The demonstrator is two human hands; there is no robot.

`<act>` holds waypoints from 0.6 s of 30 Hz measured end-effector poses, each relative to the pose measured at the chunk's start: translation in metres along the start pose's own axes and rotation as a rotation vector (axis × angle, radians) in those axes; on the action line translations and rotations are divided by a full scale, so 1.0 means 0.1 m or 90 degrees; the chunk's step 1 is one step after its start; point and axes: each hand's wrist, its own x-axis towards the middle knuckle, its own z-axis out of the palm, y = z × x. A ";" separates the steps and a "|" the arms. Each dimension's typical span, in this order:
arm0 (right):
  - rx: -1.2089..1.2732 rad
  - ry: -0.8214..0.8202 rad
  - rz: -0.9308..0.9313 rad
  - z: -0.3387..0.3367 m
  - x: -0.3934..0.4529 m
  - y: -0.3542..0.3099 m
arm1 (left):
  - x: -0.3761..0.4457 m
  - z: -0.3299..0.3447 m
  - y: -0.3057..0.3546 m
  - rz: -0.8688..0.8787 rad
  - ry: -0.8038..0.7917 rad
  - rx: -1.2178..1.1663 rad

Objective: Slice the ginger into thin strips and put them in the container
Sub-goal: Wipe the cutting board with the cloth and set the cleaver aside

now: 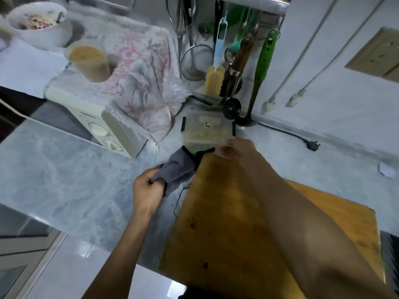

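Behind the cutting board [226,212], a clear container [207,131] w/ pale ginger strips [203,133] is sitting on the table [64,169], hemmed in by a microwave [103,124] at left & hanging utensils [237,61] behind. Left hand [146,190] is gripping a grey cloth [177,173] beside the board's left edge. Right hand [237,151] is touching the container's near rim; can't tell its finger state. Open table is lying right, near a plug [312,145].

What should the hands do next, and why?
Probably wipe the cutting board with the grey cloth gripped by the left hand. The board looks bare, pale strips already lie in the container, and the right hand touches its near edge.
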 end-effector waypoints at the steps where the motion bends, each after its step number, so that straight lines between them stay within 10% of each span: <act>1: 0.004 0.014 0.003 -0.08 -0.01 0.00 | -0.05 0.02 0.01 0.008 -0.015 0.018; 18: 0.145 0.166 -0.006 -2.12 -0.34 0.03 | -0.70 1.39 0.64 0.298 -0.156 0.292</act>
